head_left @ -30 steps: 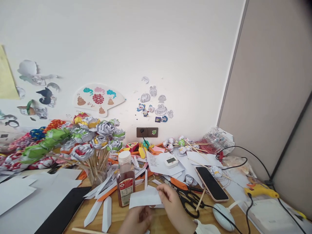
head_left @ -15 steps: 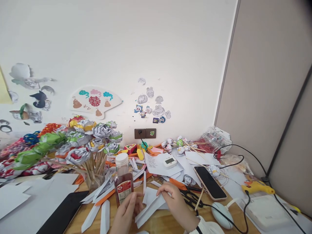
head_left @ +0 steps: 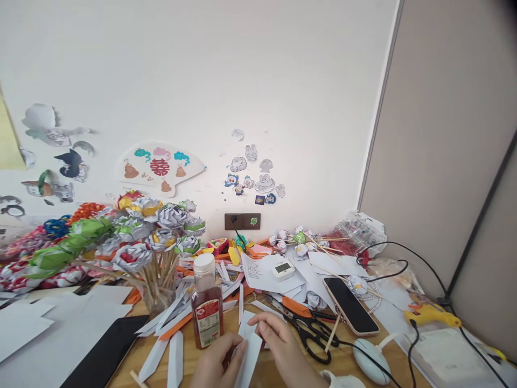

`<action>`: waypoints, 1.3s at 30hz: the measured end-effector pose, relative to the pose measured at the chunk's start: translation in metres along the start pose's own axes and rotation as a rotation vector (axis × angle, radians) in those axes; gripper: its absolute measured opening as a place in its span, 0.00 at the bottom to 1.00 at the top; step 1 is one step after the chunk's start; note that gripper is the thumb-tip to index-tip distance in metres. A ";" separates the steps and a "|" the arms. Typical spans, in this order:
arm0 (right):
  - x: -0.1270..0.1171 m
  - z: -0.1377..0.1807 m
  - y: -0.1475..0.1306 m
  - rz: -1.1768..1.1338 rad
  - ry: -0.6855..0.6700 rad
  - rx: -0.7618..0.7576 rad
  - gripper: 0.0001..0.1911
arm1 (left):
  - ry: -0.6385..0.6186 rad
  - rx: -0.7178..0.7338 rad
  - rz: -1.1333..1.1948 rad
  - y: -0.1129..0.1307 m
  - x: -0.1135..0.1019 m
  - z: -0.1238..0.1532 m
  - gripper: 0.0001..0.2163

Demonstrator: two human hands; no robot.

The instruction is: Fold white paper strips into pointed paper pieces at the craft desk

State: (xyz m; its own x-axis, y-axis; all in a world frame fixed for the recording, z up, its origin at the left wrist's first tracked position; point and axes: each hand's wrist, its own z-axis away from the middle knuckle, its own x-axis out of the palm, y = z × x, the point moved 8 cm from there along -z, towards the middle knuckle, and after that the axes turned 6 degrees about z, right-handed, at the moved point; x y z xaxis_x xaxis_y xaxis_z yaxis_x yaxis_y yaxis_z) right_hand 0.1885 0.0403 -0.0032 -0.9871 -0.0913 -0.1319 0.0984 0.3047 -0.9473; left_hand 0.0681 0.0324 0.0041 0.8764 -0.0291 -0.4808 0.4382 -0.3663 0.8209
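Between my hands is a strip of folded white paper, standing tilted above the wooden table. My left hand pinches its left edge with thumb and fingers. On the upper right edge, the bent fingers of my right hand close on the same paper. Just behind my left hand stands a bottle of reddish-brown liquid with a white cap. Black scissors lie to the right of my right hand. More folded white strips rest on the table to the left.
Paper flowers on sticks crowd the left, above a black tablet-like slab. A phone, a white timer, a yellow glue gun and a pale blue mouse-shaped device with cables lie right. A wall rises behind.
The paper strip has turned more upright, and my left hand has moved right, closer to my right hand. The bottle's label is now less covered. The view has shifted slightly.
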 end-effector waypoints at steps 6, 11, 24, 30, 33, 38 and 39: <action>0.016 -0.003 0.022 -0.352 -0.100 0.140 0.18 | 0.049 -0.035 0.083 0.002 -0.007 -0.001 0.14; 0.027 0.000 0.027 -0.456 -0.144 0.145 0.20 | 0.067 -0.048 0.130 0.001 -0.007 -0.001 0.14; 0.030 0.002 0.023 -0.360 -0.142 0.196 0.23 | 0.062 -0.093 0.197 -0.008 -0.005 0.001 0.15; 0.026 0.001 0.023 -0.352 -0.142 0.193 0.24 | 0.003 -0.151 0.274 -0.016 0.002 -0.002 0.16; 0.025 0.000 0.024 -0.349 -0.144 0.174 0.23 | -0.012 -0.159 0.305 -0.017 0.005 -0.002 0.16; 0.025 0.002 0.022 -0.359 -0.132 0.184 0.22 | -0.011 -0.159 0.328 -0.016 0.006 -0.004 0.17; 0.025 0.003 0.021 -0.359 -0.131 0.197 0.22 | -0.009 -0.154 0.323 -0.015 0.005 -0.004 0.17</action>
State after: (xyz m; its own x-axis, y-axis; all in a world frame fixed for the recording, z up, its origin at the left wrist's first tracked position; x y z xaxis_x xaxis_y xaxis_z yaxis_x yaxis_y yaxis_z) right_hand 0.1663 0.0419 -0.0272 -0.9399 -0.2820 0.1925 -0.2136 0.0457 -0.9759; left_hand 0.0669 0.0419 -0.0099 0.9730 -0.1290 -0.1915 0.1649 -0.1922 0.9674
